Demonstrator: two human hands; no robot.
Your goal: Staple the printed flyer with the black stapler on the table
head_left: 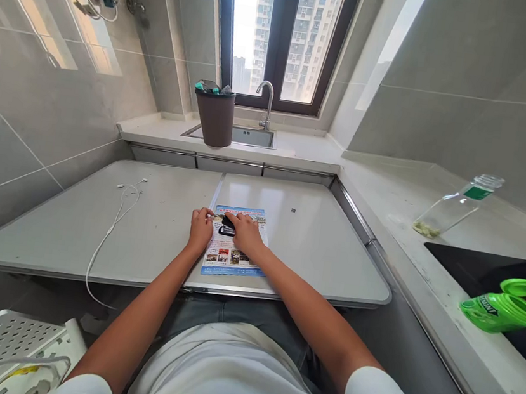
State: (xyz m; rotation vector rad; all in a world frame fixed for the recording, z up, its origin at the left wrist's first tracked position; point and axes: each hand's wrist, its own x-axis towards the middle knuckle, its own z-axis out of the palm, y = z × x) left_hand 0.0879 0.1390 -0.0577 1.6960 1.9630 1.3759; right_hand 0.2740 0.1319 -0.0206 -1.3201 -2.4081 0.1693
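A printed leaflet (228, 266) with blue borders and small photos lies on the white folding table near its front edge. On the leaflet's upper part is a small black stapler (227, 231). My right hand (246, 236) is closed over the stapler from the right, fingers on its top. At the leaflet's left edge, my left hand (200, 228) has its fingers curled in, with the fingertips pinching the paper near the upper left corner. Part of the stapler is hidden under my right fingers.
A small grey piece (293, 210) lies right of the leaflet, and a white cable (113, 223) trails off the table's left front. Behind stand a brown bin (215, 117) and a sink tap (268, 105). A clear bottle (453, 211) and green container (493, 313) are on the right counter.
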